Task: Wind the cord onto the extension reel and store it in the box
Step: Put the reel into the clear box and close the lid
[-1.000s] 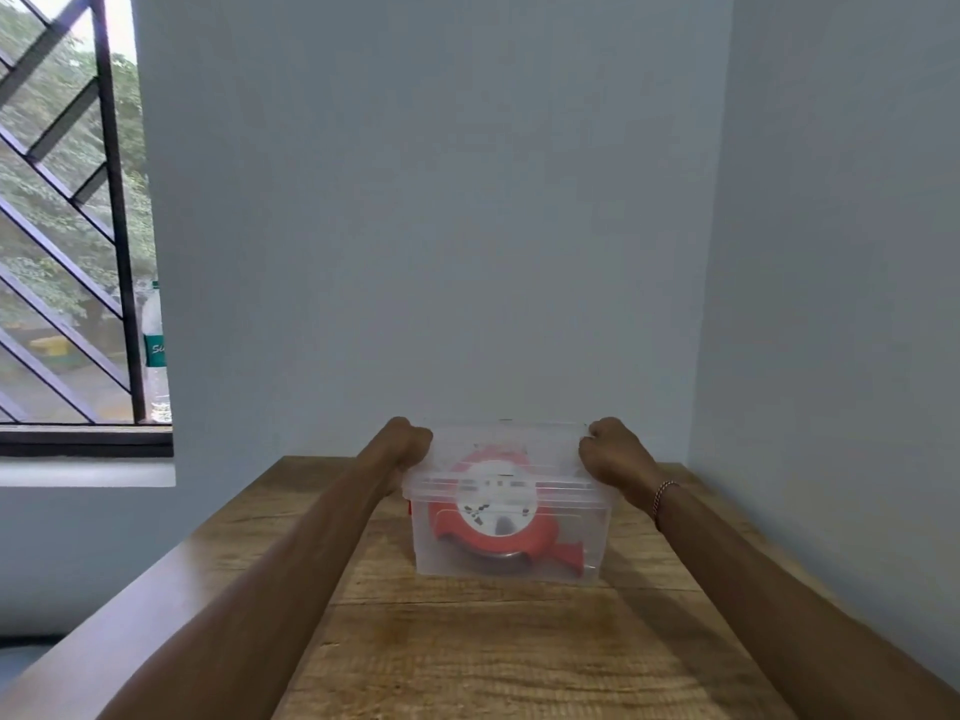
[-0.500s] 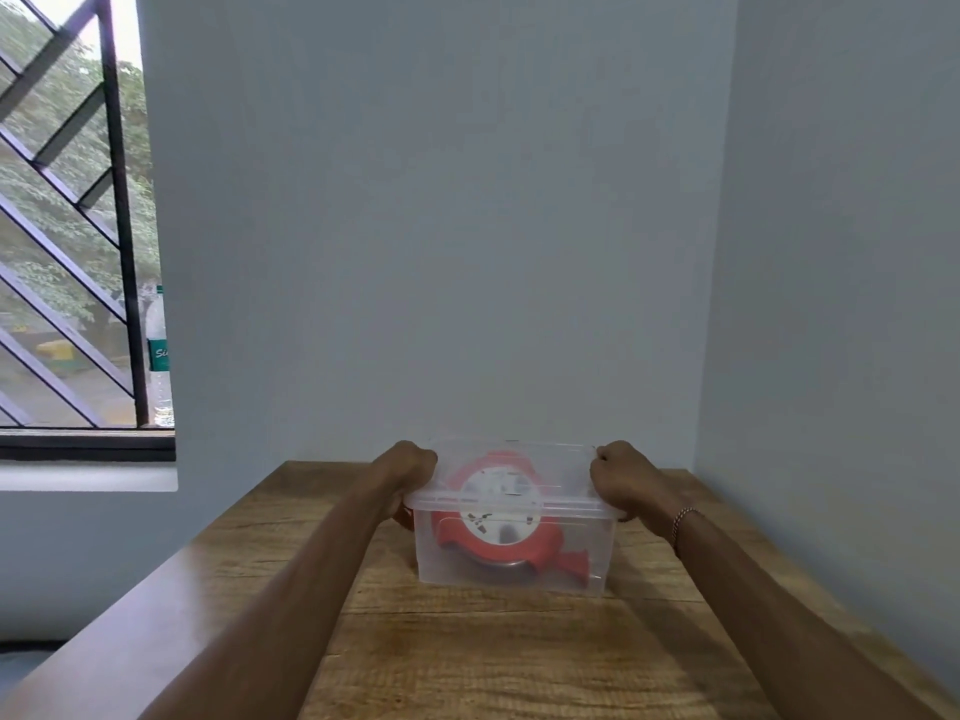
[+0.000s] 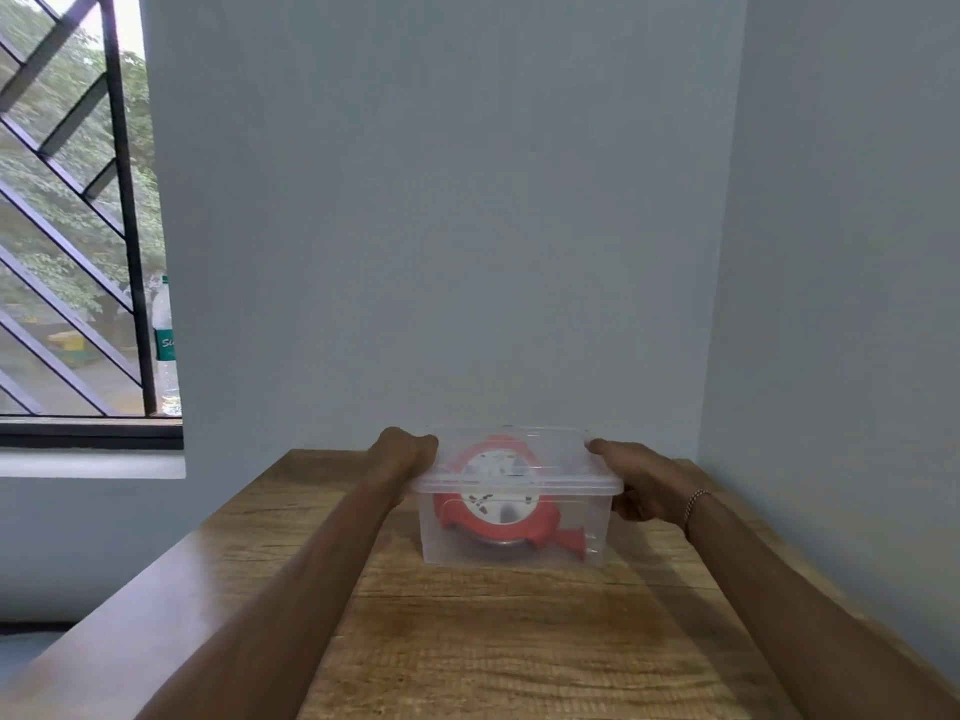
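Now the box (image 3: 511,537) sits flat on the wooden surface (image 3: 467,641), and it looks a little lower and closer to the back wall (image 3: 441,226) than it did a second ago, so it seems to have been set down or pushed back. The lid (image 3: 517,483) is on top, and the red reel (image 3: 493,498) is inside, seen through the clear side. No loose cord can be seen hanging out. The left hand (image 3: 408,452) is at the left end of the lid, and its grip looks curled round the lid's edge. The right hand (image 3: 641,483) holds the right end, with fingers wrapped round the rim and side. This means the job is almost done; I think only pressing the lid tight and letting go is left. The box is near the far end of the surface, just before the back wall, and the side wall (image 3: 831,304) is close on the right. Room is open in front of the box, and on the left toward the window (image 3: 67,226), where a bottle (image 3: 165,345) stands.
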Demonstrator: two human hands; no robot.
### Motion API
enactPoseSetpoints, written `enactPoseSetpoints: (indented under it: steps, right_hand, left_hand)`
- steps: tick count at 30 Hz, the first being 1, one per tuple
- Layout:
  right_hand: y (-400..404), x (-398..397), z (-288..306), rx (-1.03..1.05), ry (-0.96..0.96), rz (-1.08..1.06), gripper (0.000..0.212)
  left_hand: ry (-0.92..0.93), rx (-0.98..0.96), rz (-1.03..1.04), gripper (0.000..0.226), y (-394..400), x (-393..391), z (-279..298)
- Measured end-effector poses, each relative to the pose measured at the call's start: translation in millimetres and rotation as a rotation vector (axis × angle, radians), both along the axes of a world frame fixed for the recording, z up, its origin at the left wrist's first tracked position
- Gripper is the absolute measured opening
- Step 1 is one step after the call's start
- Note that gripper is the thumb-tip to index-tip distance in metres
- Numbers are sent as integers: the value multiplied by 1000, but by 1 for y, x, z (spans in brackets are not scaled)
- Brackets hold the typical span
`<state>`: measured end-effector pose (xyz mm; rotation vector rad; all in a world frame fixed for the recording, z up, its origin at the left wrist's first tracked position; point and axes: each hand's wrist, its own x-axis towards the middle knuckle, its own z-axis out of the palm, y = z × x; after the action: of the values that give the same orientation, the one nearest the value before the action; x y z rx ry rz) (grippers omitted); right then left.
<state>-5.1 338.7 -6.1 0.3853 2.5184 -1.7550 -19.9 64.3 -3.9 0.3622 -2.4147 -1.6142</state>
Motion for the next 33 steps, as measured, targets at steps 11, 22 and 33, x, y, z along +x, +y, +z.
enactPoseSetpoints:
  steps: [11, 22, 33]
  right_hand:
    - [-7, 15, -39, -284, 395, -30, 55]
    - [-15, 11, -46, -301, 464, -132, 22]
    - [-21, 15, -44, -211, 534, -74, 26]
  left_hand:
    - [188, 282, -5, 66, -4, 25, -31]
    - [205, 780, -118, 49, 7, 24, -47]
    - [213, 797, -149, 54, 6, 18, -48]
